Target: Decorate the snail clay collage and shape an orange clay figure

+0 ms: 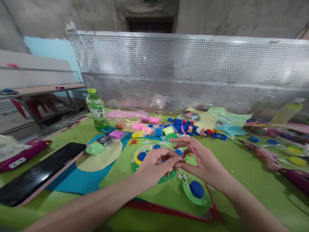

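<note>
Pink stick [195, 155], held across right hand [209, 163]

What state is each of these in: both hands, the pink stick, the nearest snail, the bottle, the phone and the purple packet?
Left hand: fingers bent, fingertips meeting the right's; contents hidden
Right hand: fingers curved, holding the stick
Pink stick: slanted, held
Snail: lying flat
Bottle: upright, capped
Phone: lying flat, screen dark
Purple packet: in clear wrapping
</note>
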### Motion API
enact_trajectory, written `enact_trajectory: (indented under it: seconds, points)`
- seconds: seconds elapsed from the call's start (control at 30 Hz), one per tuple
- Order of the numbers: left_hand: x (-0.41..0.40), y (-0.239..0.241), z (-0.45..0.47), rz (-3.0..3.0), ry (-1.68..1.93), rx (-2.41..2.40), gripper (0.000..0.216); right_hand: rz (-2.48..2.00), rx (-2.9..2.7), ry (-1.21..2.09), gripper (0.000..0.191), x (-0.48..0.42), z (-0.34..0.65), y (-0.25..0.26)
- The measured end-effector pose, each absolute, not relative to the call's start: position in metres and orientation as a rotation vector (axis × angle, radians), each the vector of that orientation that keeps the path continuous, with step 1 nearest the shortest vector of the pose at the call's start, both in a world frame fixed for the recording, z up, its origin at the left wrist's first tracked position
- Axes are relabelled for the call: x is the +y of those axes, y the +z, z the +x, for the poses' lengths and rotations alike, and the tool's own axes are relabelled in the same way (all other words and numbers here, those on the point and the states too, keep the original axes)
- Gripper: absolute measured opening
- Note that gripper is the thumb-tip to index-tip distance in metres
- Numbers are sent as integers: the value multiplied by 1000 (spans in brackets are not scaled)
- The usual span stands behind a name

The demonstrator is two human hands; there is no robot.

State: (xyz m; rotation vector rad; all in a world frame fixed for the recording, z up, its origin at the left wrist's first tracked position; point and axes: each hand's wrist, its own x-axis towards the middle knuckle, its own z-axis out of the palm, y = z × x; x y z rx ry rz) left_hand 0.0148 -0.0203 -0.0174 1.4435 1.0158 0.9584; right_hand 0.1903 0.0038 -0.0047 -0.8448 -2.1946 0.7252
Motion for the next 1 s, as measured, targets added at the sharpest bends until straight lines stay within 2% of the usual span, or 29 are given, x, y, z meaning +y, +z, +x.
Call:
enact_trajectory:
  seconds: [0.47, 0.73, 0.87, 1.0]
  points:
    - [-33, -7, 14, 1823, 1016, 936, 30, -903, -2267, 570, 43, 10, 200, -5]
    - [-30, -10, 12, 1681, 1088, 832, 26, -837, -2207, 396, 46, 20, 207, -12]
    - [-30, -13, 15, 1636, 1092, 774, 22, -806, -2184, 397, 43, 23, 206, -16]
    - [-31, -10, 15, 1604, 1056, 771, 26, -810, -2193, 442, 45, 22, 207, -13]
